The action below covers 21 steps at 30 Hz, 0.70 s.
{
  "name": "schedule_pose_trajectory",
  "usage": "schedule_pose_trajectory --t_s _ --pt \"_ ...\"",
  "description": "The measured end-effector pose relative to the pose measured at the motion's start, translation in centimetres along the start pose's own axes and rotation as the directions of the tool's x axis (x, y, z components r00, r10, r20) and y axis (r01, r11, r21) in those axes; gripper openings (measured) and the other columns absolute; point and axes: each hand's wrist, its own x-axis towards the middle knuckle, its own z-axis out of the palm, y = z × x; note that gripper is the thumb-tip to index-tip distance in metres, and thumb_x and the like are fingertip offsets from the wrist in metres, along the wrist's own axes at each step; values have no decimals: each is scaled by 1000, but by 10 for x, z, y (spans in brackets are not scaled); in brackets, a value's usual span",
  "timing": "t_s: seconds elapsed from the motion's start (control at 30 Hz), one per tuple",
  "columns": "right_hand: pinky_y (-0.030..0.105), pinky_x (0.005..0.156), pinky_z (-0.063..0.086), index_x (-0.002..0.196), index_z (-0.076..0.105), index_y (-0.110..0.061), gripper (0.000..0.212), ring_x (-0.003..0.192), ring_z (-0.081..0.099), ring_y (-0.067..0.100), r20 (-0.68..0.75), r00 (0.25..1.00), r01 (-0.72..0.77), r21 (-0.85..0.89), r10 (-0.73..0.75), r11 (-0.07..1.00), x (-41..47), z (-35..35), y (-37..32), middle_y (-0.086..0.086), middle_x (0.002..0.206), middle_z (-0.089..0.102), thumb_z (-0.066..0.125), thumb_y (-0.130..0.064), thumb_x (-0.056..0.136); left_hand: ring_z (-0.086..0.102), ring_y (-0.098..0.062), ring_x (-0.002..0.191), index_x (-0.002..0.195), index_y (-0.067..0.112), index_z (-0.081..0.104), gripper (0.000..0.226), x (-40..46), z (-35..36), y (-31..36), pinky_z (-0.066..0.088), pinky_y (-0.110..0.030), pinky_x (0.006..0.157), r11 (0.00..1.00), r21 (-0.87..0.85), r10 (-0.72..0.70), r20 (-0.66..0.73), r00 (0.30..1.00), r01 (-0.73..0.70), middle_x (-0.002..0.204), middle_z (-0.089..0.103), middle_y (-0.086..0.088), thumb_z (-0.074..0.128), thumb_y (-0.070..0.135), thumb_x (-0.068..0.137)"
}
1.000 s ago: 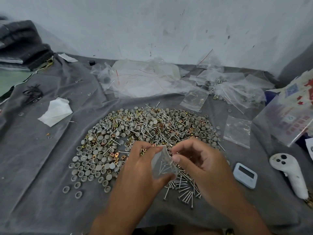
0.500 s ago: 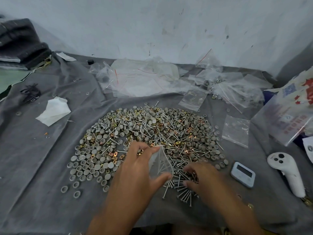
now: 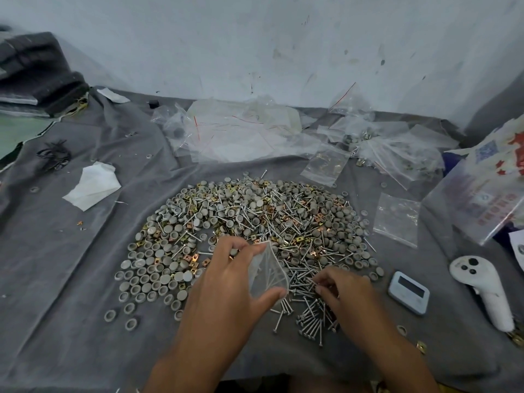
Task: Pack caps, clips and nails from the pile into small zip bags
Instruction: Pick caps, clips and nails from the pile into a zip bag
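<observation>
Zip bag [image 3: 268, 272] pinched open, left hand [image 3: 226, 282].

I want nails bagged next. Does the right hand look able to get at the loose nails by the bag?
Probably yes: the right hand already lies on the loose nails, with nothing over them; the left hand holds the zip bag beside them.

— Where are the hands relative to the pile [image 3: 255, 222]?
— Both at its near edge. The left hand [image 3: 226, 285] pinches a small zip bag [image 3: 268, 272], mouth held open, nails inside.
— And the right?
— The right hand [image 3: 344, 290] has its fingertips curled down on loose nails [image 3: 310, 321] just right of the bag.
</observation>
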Motion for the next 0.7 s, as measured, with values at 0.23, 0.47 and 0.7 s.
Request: schedule_pose_trajectory --t_s 0.23,0.47,0.7 --pt "23 81 44 97 62 -39 8 95 45 -3 60 995 90 -114 -84 989 -1 7 -4 -24 95 54 65 -45 92 48 5 91 131 42 52 72 1 0 1 40 -17 73 1000 6 -6 -2 1000 6 113 30 29 73 66 66" --pt "20 81 39 110 61 -41 17 103 42 0 98 989 133 -260 -111 956 3 2 -12 -23 108 51 55 -49 97 42 15 85 130 41 51 72 2 -2 1 42 -18 75 1000 12 -20 2 1000 20 112 30 29 72 66 66" --pt "16 79 36 110 56 -41 15 113 44 1 87 987 156 -316 -136 936 4 1 -8 -22 117 48 46 -48 101 40 16 84 131 40 52 72 2 -3 1 38 -16 75 1000 9 -18 -1 1000 18 112 28 29 73 65 67"
